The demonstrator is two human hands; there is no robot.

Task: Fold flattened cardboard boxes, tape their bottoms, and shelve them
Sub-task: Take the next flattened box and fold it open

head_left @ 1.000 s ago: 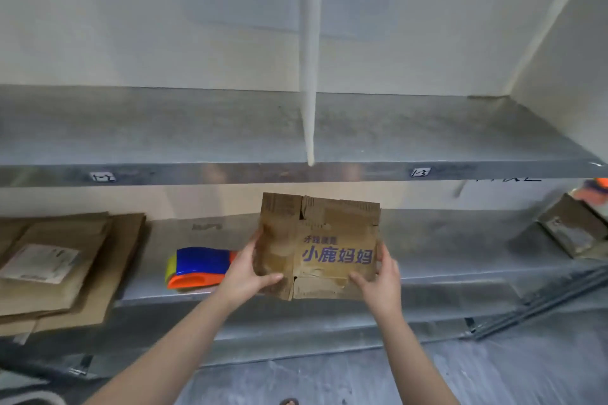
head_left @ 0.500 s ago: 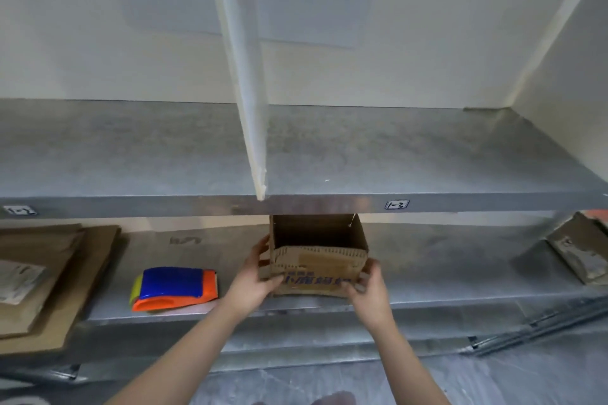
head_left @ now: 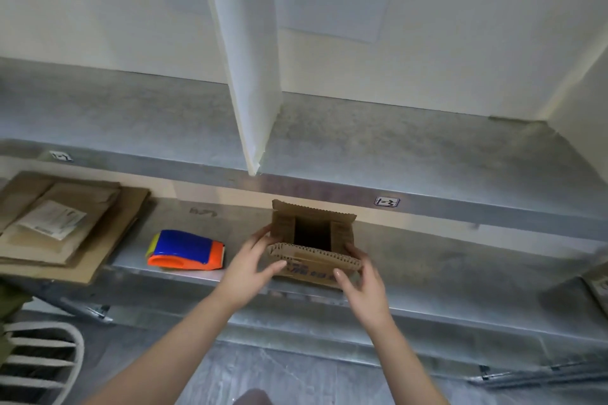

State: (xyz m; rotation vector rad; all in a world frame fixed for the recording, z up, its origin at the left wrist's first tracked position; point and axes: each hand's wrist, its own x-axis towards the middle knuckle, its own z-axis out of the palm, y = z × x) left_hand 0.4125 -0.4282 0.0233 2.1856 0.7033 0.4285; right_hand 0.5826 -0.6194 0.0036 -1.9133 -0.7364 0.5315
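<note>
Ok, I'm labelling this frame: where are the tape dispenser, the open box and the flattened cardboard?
tape dispenser (head_left: 184, 248): head view, blue top.
open box (head_left: 311, 270): head view, printed front wall.
flattened cardboard (head_left: 108, 230): head view, bare brown sheet.

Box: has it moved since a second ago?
Yes. The box has tipped open side up and come down to the lower shelf, level with the tape dispenser, below the upper shelf edge.

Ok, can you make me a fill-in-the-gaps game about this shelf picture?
The small brown cardboard box stands with its top ____.
The blue and orange tape dispenser lies to the box's ____.
The small white shelf label nearest the box reads ____.
Missing words: open, left, 1-3.
</note>
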